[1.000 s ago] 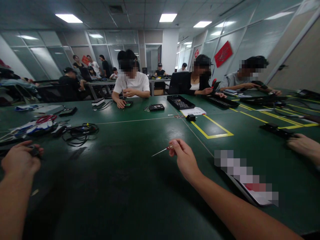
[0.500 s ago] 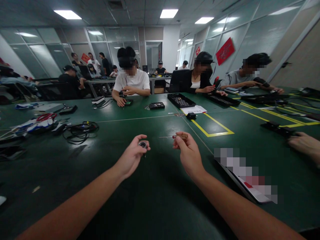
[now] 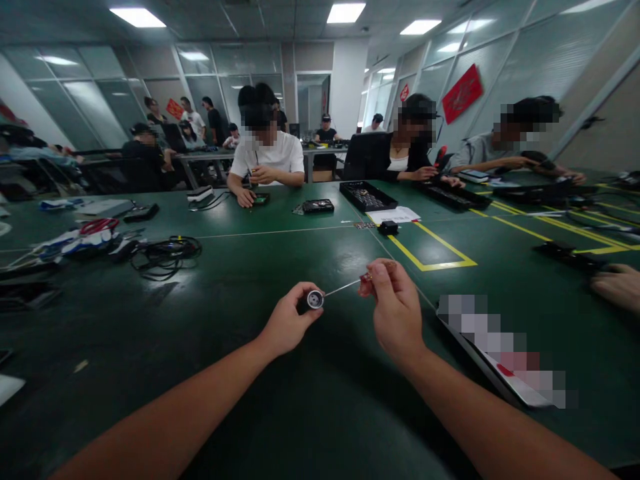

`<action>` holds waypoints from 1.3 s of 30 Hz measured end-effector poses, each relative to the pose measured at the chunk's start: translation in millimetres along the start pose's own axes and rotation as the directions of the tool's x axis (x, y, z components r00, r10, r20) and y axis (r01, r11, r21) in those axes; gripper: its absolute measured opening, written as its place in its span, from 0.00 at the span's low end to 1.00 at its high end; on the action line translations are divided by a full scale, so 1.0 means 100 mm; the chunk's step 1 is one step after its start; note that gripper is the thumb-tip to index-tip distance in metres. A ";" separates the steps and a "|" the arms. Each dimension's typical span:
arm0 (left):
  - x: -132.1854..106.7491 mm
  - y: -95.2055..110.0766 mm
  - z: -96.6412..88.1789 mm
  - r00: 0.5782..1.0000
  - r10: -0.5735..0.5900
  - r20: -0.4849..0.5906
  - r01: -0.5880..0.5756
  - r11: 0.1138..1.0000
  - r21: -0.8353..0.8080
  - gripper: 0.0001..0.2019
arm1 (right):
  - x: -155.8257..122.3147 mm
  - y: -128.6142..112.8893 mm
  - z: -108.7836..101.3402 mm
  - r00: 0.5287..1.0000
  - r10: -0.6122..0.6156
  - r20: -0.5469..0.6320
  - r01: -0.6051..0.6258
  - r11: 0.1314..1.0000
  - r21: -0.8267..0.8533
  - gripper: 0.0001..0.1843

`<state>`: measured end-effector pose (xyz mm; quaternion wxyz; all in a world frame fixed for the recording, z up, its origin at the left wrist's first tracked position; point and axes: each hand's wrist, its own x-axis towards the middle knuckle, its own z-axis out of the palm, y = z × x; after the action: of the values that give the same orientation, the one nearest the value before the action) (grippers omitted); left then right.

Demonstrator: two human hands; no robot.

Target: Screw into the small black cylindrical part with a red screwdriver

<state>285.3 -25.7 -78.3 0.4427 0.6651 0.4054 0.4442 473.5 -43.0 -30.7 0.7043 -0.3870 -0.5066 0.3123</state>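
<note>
My left hand (image 3: pixel 293 321) is closed around a small round connector (image 3: pixel 315 300), a dark cylinder with a silvery rim and holes in the face turned toward me. In my right hand (image 3: pixel 397 307) is a screwdriver (image 3: pixel 344 287), its reddish, see-through handle pinched between thumb and fingers. The thin metal shaft points left, and its tip meets or lies very close to the connector's right rim; contact cannot be made out. Both hands are above the green table (image 3: pixel 225 380).
A tilted white and grey object (image 3: pixel 530 393), partly blurred out, lies right of my right forearm. Coiled black cables (image 3: pixel 165 257) are at left. Farther back are a black parts tray (image 3: pixel 367 197) and a small black block (image 3: pixel 388 228). A co-worker's hand (image 3: pixel 617 287) rests at far right.
My left hand has moved right and turned the connector's face toward me. The screwdriver has tilted, its tip lower, and now reaches the connector's edge. The view has shifted slightly.
</note>
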 end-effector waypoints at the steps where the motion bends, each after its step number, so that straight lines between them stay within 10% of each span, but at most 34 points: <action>1: 0.00 -0.01 -0.01 1.000 0.013 -0.010 -0.013 0.999 0.029 0.14 | -0.01 0.01 -0.01 0.999 -0.022 0.032 0.023 0.999 -0.037 0.11; 12: 0.02 0.00 0.01 0.999 0.050 -0.019 -0.047 0.991 0.126 0.18 | -0.06 0.05 -0.06 0.958 -0.048 0.284 0.169 0.892 -0.419 0.08; 30: 0.03 -0.05 0.02 0.997 0.050 -0.060 -0.044 0.994 0.098 0.19 | -0.04 0.12 -0.05 0.976 0.049 0.213 0.026 0.941 -0.337 0.10; 39: 0.03 0.00 0.01 0.997 0.048 -0.059 -0.041 0.993 0.115 0.17 | -0.09 0.01 -0.09 0.896 -0.018 0.443 0.122 0.970 -0.208 0.08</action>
<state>286.7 -23.4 -78.1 0.3816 0.6840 0.4286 0.4503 479.8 -52.0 -37.2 0.5334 -0.3675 -0.6983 0.3047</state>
